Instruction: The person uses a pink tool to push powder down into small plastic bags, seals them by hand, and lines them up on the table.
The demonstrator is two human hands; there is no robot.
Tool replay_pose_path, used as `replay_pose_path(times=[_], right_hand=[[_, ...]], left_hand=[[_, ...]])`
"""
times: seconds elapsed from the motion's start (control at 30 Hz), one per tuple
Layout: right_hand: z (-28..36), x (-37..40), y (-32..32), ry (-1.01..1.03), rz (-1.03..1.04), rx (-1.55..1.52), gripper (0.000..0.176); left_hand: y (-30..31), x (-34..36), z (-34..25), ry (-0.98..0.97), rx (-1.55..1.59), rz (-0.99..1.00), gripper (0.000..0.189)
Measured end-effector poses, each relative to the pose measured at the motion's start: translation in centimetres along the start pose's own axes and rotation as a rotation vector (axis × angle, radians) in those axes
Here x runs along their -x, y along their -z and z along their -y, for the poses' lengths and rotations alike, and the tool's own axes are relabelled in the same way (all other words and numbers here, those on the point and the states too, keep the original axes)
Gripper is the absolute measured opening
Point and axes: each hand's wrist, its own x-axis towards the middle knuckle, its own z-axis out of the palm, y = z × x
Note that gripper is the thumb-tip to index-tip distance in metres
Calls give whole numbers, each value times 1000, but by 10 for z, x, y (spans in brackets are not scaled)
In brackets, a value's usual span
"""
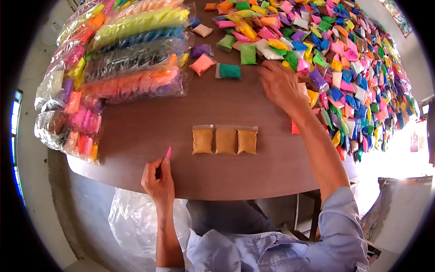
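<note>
My left hand (159, 179) rests at the table's near edge, its thumb and fingers pinched on a small pink pointed stick (169, 152). My right hand (282, 84) reaches over the near left edge of a heap of small coloured packets (335, 54). Its fingers are stretched out and slightly bent, with nothing seen in them; the fingertips are beside a white packet (271, 51). Between the hands, three golden-brown packets lie side by side in a row: left (202, 140), middle (225, 140) and right (247, 141).
Large clear bags (136, 59) of packets sorted by colour are stacked at the left of the brown table (136, 122). Loose teal (229, 71), salmon (202, 65) and green (248, 54) packets lie between stack and heap. A clear plastic bag (131, 222) hangs below the table edge.
</note>
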Motion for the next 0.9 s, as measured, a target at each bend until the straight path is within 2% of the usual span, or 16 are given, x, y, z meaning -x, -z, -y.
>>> replay_pose_path(times=[0.07,0.1,0.17,0.23,0.3,0.33,0.53,0.67,0.77,0.83,0.9], right_hand=[[-4,-12,-9,-114,-140,91,31],[-8,-18,-7,-110,-136,91,31],[-26,-23,7,-241,-49,171,36],[-50,-25,11,-215,-94,233,31],[-72,-27,19,-302,-149,188,24],[-82,-27,18,-308,-242,184,22],[-87,-25,36,-408,-54,188,24],[-91,-19,37,-379,-85,126,25],[-90,-17,41,-353,-98,64,27],[-80,-18,48,-564,20,-139,28],[-79,-16,48,-595,25,-183,28]], left_hand=[[0,0,2,23,5,2,10],[0,1,2,30,8,6,10],[1,0,2,44,15,13,10],[2,-1,-1,-12,19,6,9],[1,-1,-2,-3,14,2,8],[1,-1,-3,1,6,-4,7],[3,-1,-3,-8,-30,13,6],[3,1,2,-34,-36,15,6],[2,2,4,-25,-9,5,14],[2,2,5,-28,-11,7,14],[2,2,3,-28,-19,7,14]])
